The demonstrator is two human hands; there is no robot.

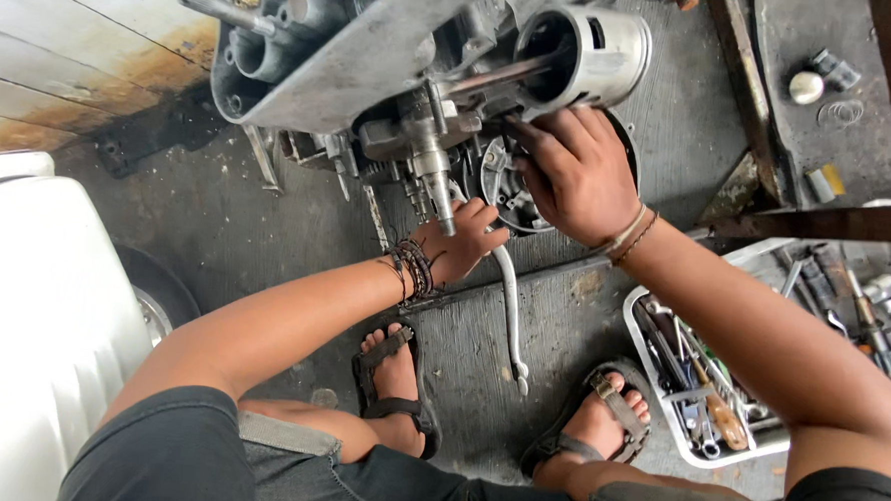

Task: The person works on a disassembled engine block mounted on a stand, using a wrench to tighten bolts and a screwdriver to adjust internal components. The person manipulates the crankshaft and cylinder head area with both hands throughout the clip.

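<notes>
Grey engine (413, 69) over bare concrete, left hand (463, 243) grip closed on wrench (508, 303), right hand (576, 171) fingers spread on engine edge

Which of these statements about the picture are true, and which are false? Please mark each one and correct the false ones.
1. The left hand is on a long silver wrench. True.
2. The right hand rests flat on the floor. False: it is up against the engine, just under the piston.
3. A white tray of tools sits on the floor beside the right foot. True.
4. The person is barefoot. False: both feet are in sandals.
5. The piston lies in the tray. False: it sticks out from the engine, above the right hand.
6. Dark bracelets are on the left wrist. True.
</notes>
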